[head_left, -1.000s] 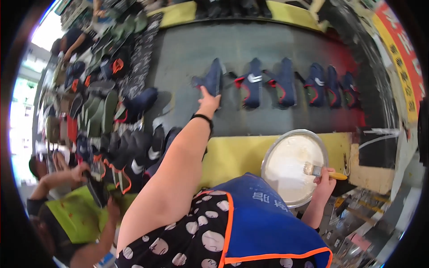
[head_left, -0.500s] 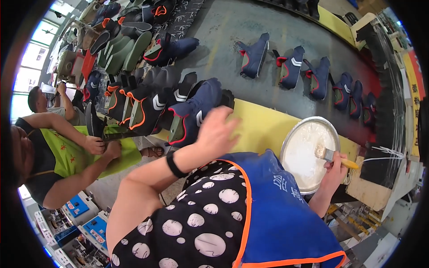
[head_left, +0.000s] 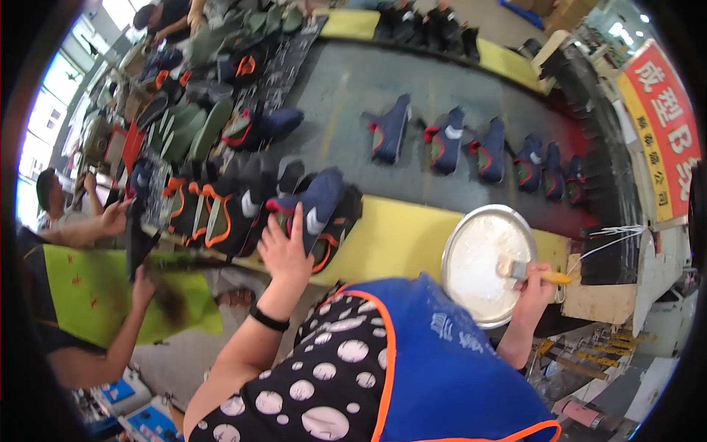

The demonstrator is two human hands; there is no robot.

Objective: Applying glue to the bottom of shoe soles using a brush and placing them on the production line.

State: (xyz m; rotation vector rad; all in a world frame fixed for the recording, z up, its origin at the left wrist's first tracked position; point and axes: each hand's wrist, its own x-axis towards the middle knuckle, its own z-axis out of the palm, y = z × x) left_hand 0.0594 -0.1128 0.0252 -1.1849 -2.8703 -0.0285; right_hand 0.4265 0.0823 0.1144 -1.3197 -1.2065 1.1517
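At the yellow ledge, my left hand (head_left: 286, 252) is on a navy shoe (head_left: 321, 205) with red collar trim and white side stripes. Its fingers lie against the heel end; part of the grip is hidden. Just under that shoe shows a black shoe with orange trim (head_left: 340, 230). My right hand (head_left: 532, 296) grips a brush by its yellow handle (head_left: 556, 278). The brush's bristles (head_left: 505, 266) rest in a round metal pan (head_left: 445, 274) of white, paste-like liquid (head_left: 477, 258).
Several navy shoes stand on the grey-green belt (head_left: 331, 110) beyond the yellow ledge (head_left: 394, 232). Crowded at left are black shoes (head_left: 221, 214) and green insole-like pieces (head_left: 211, 129). A co-worker in a lime apron (head_left: 96, 287) holds a dark piece (head_left: 140, 228).
My left hand has come down onto the navy shoe, which has shifted and uncovers the black shoe below. The brush stays in the pan. The whole view has swung upward and right.
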